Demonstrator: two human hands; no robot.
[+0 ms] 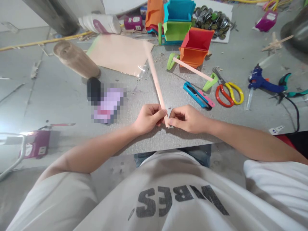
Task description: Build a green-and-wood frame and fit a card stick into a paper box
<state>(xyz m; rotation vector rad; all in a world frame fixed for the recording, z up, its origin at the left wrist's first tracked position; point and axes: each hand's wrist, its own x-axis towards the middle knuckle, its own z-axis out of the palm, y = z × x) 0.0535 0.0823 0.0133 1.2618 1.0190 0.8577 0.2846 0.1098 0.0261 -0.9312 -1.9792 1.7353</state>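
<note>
- While the pale pink strip [155, 77] is held close to its near end by the left hand [150, 118], its length is carried forward from the fingers, slanting leftward toward the far end.
- Between the left thumb and fingers the strip is firmly pinched; by the right hand [190, 118], with thumb and forefinger curled inward, the strip's right edge is met or nearly met, and whether it is gripped there cannot be told.
- The short near tip is left showing between both sets of fingertips, so the near end is reached equally by either hand, while the far end is faced more directly by the left.
- Beyond the left fingers, a peach sheet [117, 53] is overlapped in view by the strip's far end; whether contact is made there cannot be judged.
- To the right of the right fingers and forward, a blue cutter [196, 94] is laid, with scissors [229, 93] farther right and a green-ended bar [192, 69] beyond the cutter.
- Part of the strip is covered by the left thumb, the undersides of the fingers are hidden, the far end is blurred, and a purple item [109, 104] left of the left fingers is obscured by pixelation.
</note>
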